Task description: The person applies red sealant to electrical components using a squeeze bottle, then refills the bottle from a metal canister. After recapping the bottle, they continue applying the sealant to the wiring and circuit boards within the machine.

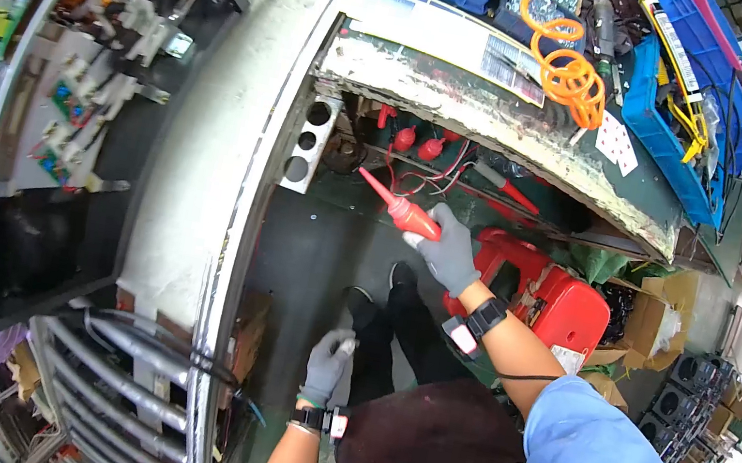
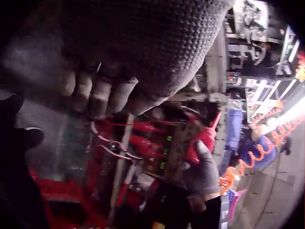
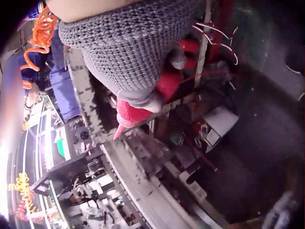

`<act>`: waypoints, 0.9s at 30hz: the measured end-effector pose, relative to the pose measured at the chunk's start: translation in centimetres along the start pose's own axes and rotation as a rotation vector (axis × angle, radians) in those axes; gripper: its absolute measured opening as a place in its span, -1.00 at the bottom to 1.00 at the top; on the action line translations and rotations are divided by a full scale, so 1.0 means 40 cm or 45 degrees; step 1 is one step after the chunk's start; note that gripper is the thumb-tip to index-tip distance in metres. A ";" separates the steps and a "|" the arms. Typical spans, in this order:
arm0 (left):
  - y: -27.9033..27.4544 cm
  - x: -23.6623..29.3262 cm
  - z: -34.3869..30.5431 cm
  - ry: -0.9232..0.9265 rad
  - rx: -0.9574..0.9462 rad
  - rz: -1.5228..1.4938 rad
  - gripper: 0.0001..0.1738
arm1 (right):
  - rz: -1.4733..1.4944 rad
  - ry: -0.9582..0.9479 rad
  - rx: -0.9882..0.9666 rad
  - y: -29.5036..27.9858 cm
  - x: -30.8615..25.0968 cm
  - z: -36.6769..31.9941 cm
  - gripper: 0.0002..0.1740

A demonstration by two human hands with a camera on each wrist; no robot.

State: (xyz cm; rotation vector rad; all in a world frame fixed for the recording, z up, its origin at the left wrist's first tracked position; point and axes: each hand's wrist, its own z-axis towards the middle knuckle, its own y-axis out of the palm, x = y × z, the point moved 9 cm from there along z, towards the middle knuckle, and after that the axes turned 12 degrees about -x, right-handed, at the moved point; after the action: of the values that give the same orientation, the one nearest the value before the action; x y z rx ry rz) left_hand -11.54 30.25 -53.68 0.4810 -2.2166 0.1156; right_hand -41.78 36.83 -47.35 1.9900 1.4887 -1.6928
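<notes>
R hand point(image 1: 451, 253) has fingers wrapped round red squeeze bottle point(image 1: 412, 218), held just in front of bench point(image 1: 506, 129), nozzle toward bench's left end. L hand point(image 1: 328, 367) well off bench, fingers loosely curled, nothing in it AFAICT (L wrist view's dark). Step looks like positioning the btl; next move prob. calls for steady grip, nozzle kept off bench edge. Room: bare floor point(image 1: 310, 246) in front of bench; red case point(image 1: 573, 314) by bench's R end limits that side.

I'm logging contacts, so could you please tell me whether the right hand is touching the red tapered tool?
Touching: the head view shows the gloved right hand gripping the wide end of the red tapered tool, its narrow tip pointing away.
</notes>
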 end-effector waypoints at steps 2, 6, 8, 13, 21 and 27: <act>-0.004 0.195 -0.007 0.241 -0.007 0.097 -0.70 | 0.102 -0.046 -0.074 -0.001 -0.081 -0.038 -0.56; 0.001 0.466 -0.028 0.367 0.165 0.045 -0.61 | 0.203 -0.185 -0.225 -0.003 -0.251 -0.115 -0.55; 0.006 0.574 -0.040 0.477 0.207 -0.046 -0.58 | 0.197 -0.278 -0.279 -0.007 -0.306 -0.135 -0.54; 0.032 0.678 -0.079 0.528 0.070 -0.141 -0.47 | 0.304 -0.326 -0.537 -0.001 -0.374 -0.187 -0.61; 0.087 0.641 -0.084 0.504 0.001 -0.423 -0.42 | 0.156 -0.567 -0.653 0.051 -0.385 -0.291 -0.47; 0.095 0.670 -0.102 0.506 0.317 0.595 -0.60 | -0.126 -0.299 -0.392 -0.112 -0.376 -0.246 -0.32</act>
State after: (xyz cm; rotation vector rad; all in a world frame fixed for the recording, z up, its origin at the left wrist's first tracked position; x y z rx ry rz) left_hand -25.30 26.66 -30.29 0.0501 -1.8874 0.6810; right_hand -36.60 36.75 -29.56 1.5323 1.6651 -1.5549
